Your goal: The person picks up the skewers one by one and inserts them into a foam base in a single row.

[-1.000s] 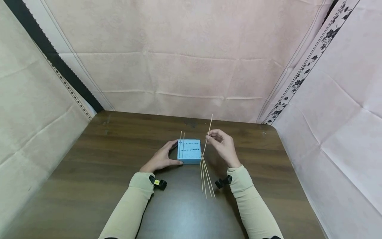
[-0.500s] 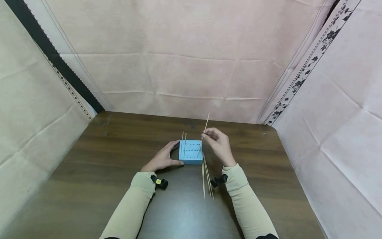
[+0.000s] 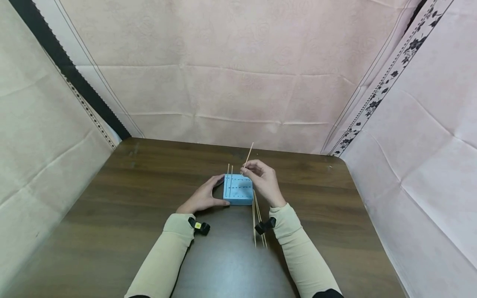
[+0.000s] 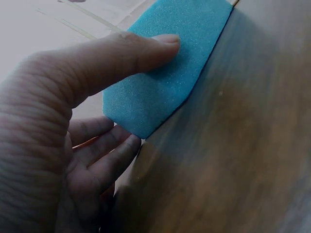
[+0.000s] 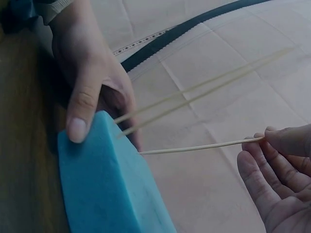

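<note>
A light blue foam block (image 3: 241,200) rests on the table, rows of dark marks across its top. My left hand (image 3: 203,196) grips its left side, the thumb on the near face and the fingers round the far side. Two thin wooden skewers (image 5: 189,101) stand in the block's top near that hand. Between thumb and fingertips, my right hand (image 3: 263,183) pinches another skewer (image 5: 199,147) above the block. Its lower end meets the top surface beside the standing pair; whether it has gone in, I cannot tell.
Several loose skewers (image 3: 255,223) lie fanned on the brown wooden table (image 3: 149,198), just right of the block and partly under the right wrist's camera (image 3: 265,226). Pale cloth walls (image 3: 231,95) enclose the table's back and sides.
My right hand has carried its skewer leftward, from beside the block's right edge to over its top. The left hand and block shifted slightly right at first, then stayed put.
</note>
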Demonstrator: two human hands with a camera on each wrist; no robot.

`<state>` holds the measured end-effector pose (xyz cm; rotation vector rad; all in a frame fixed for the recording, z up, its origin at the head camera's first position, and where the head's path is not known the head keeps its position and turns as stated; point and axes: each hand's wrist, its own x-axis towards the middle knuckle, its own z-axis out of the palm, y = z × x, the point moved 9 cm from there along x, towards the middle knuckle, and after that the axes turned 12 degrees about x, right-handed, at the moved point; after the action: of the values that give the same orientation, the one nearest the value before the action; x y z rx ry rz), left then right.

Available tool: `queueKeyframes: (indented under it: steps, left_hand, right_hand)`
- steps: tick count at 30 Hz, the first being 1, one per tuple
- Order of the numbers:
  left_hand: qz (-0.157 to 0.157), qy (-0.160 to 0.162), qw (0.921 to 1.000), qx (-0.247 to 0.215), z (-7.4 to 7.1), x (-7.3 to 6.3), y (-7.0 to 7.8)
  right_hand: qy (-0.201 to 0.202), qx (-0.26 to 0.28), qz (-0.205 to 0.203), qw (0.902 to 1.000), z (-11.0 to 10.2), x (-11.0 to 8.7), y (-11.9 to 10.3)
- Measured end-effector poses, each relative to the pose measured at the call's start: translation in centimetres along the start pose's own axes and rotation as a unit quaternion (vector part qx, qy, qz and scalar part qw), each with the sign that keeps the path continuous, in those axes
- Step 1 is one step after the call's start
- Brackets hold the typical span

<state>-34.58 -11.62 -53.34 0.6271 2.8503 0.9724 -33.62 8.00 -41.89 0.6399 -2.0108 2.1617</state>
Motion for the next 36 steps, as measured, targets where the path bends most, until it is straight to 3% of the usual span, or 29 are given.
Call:
queueKeyframes:
  steps: [7, 26, 36]
  left_hand:
    - [-0.002, -0.001, 1.0, -0.001, -0.01, 0.11, 0.01]
    - [-0.004, -0.002, 1.0, -0.003, 0.01, 0.01, -0.16]
    - [0.002, -0.001, 1.0, 0.0, -0.05, -0.01, -0.08]
  right_hand:
    - [-0.018, -0.011, -0.012, 0.9997, 0.82, 0.0, 0.15]
    - [-0.029, -0.036, -0.003, 0.9989, 0.61, -0.25, 0.21]
    - [-0.048, -0.018, -0.01, 0.9986, 1.01, -0.34, -0.13]
